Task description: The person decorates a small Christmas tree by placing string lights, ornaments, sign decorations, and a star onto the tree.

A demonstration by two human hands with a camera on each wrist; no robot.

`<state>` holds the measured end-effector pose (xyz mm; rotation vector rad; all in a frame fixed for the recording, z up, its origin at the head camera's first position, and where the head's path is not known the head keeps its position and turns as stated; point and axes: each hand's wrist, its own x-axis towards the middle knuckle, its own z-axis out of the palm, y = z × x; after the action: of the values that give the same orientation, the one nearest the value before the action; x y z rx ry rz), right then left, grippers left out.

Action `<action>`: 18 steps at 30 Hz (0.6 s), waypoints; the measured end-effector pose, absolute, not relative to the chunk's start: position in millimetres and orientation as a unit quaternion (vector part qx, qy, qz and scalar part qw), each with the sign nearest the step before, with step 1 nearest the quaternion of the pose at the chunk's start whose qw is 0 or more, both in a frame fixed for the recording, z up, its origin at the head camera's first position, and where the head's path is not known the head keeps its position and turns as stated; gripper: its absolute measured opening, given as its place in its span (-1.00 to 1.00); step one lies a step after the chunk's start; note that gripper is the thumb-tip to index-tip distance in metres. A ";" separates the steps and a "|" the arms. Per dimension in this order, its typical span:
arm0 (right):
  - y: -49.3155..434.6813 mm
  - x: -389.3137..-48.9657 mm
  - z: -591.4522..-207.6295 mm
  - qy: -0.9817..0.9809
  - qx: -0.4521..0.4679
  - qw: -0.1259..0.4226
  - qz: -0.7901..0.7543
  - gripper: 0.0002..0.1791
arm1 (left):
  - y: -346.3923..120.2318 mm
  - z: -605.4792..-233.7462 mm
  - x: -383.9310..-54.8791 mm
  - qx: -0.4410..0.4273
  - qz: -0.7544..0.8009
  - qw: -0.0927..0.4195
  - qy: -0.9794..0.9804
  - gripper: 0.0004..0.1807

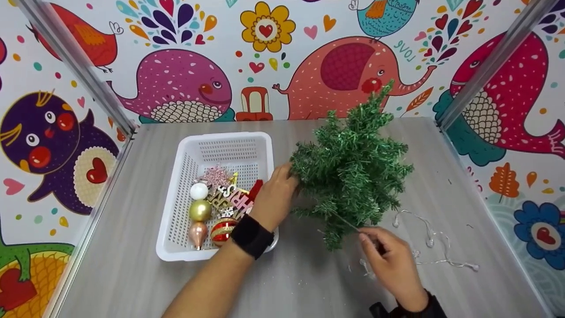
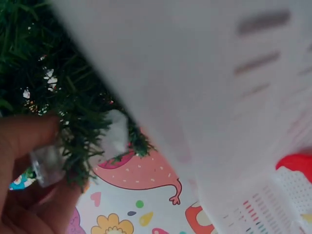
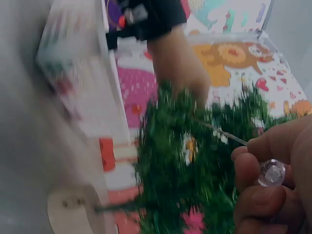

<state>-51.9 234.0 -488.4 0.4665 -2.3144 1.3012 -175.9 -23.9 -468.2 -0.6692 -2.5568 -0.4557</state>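
Looks like winding lights [image 1: 430,242] round a small tree [image 1: 353,172], standing just right of the basket [image 1: 170,203] on the table [image 1: 300,282]. Got a straight run of wire [image 1: 346,221] pinched between thumb and finger of the right hand [image 1: 390,260], with a clear bulb [image 3: 271,173] tucked in among the fingers. On the basket side of the tree, seem to be pinching a branch end [image 2: 80,146] plus a clear bulb-like bit [image 2: 47,166] with the left hand [image 1: 278,190]. Half buried in green in the head view, so can't swear to the exact grip.

To do this well, keep light tension on the wire, just enough to kill slack. Don't yank, or risk tipping the tree. Nestle each bulb into the branches before wrapping further. Feed from the loose lights at right and watch for snags. Mind the basket with the left wrist too.

As for direction: pointing up, with the tip [image 1: 388,86] toward the upper right in the head view. Long axis from base [image 3: 70,209] through stem [image 3: 117,206] to tip, roughly square to the table. Can't tell real lean from camera angle.
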 end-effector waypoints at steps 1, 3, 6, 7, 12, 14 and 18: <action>237.4 -53.3 -487.8 -0.847 0.153 0.229 0.455 -0.66 | -24.1 -468.9 -175.3 -0.243 -0.164 0.222 -0.930 -0.89; 243.8 -55.6 -486.6 -0.869 0.119 0.235 0.419 -0.68 | -24.2 -470.7 -175.1 -0.245 -0.158 0.218 -0.932 -0.90; 251.0 -58.6 -485.7 -0.887 0.077 0.223 0.397 -0.68 | -25.3 -470.8 -176.0 -0.249 -0.152 0.223 -0.930 -0.94; 252.9 -59.4 -485.8 -0.890 0.064 0.220 0.394 -0.68 | -25.4 -470.8 -176.7 -0.250 -0.150 0.224 -0.930 -0.94; 259.7 -59.5 -489.5 -0.890 0.029 0.204 0.407 -0.66 | -24.4 -470.6 -180.9 -0.273 -0.157 0.206 -0.927 -0.95; 260.8 -59.1 -491.1 -0.890 0.021 0.195 0.412 -0.65 | -24.1 -470.5 -182.1 -0.281 -0.165 0.193 -0.925 -0.95; 262.6 -59.9 -493.7 -0.890 0.015 0.174 0.422 -0.70 | -25.3 -468.7 -181.2 -0.284 -0.183 0.170 -0.926 -0.92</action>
<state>-59.9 262.6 -493.7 0.0417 -2.5229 1.1960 -181.2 -25.3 -468.7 -0.8073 -2.6293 -0.5206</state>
